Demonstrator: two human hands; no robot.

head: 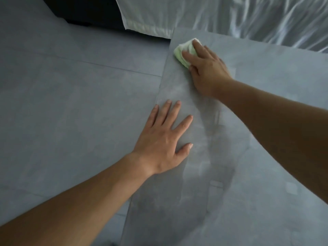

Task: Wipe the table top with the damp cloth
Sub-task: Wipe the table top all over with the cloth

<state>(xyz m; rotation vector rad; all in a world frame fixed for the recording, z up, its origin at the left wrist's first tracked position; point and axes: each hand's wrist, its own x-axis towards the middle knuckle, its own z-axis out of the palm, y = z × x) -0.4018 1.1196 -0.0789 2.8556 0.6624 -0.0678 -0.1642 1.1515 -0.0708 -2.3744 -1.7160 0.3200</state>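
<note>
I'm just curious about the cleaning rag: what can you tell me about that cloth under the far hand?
The cloth is pale green and white, soft like towelling, bunched into a small wad. It lies on the grey table top near its far left corner. The right hand presses on it with fingers spread, covering its near side. Whether it is damp cannot be seen.

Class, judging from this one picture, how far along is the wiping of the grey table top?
Done: a darker, damp-looking streak runs down the grey table top. In hand: the right hand presses the folded pale green cloth at the far left corner, while the left hand rests flat. Left: the right side shows no clear streaks.
</note>
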